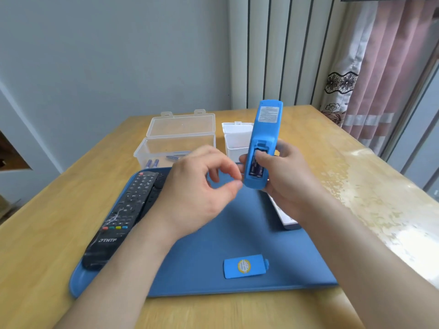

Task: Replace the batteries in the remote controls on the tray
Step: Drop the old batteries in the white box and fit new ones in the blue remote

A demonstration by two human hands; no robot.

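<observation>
My right hand [288, 176] grips a blue remote [262, 138] upright above the blue tray [213, 245], back side toward me. Its battery compartment is uncovered and two dark batteries [256, 168] sit inside, with my right thumb over them. My left hand [197, 188] hovers just left of the remote, fingers loosely curled, holding nothing I can see. The blue battery cover [245, 266] with a yellow sticker lies on the tray near its front edge. A black remote [121, 217] lies on the tray's left side, with another dark one partly hidden beside it.
A clear plastic box [175, 138] with its lid up stands behind the tray; several blue batteries [152, 163] lie in it. A white box [237, 141] stands to its right. A white remote [285, 214] lies partly hidden under my right forearm. Wooden table [356, 186] extends right.
</observation>
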